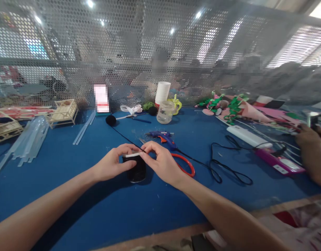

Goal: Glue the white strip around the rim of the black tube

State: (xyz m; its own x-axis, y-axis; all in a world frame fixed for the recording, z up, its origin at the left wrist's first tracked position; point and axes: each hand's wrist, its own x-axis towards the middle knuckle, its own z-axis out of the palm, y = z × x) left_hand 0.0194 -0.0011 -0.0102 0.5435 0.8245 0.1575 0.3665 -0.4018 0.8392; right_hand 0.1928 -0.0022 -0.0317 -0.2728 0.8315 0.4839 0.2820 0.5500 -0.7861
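A small cup wrapped in black yarn (136, 170) stands on the blue table (71, 195) in front of me. My left hand (114, 162) grips its left side, fingers curled round the white rim. My right hand (160, 161) pinches the black yarn strand (124, 137) at the cup's rim. The strand runs back to a black yarn ball (110, 120). Red-handled scissors (186, 163) lie just right of my right hand. A blue hot glue gun (164, 137) lies behind the hands.
Clear glue sticks (32, 141) and small wooden models (63, 111) lie left. A stack of white cups (162, 92), a clear cup (165, 112), a black cable (225, 164), a white power strip (248, 136), craft flowers (228, 104) sit behind. Another person's hand (313, 150) rests far right. Mesh screen (124, 52) backs the table.
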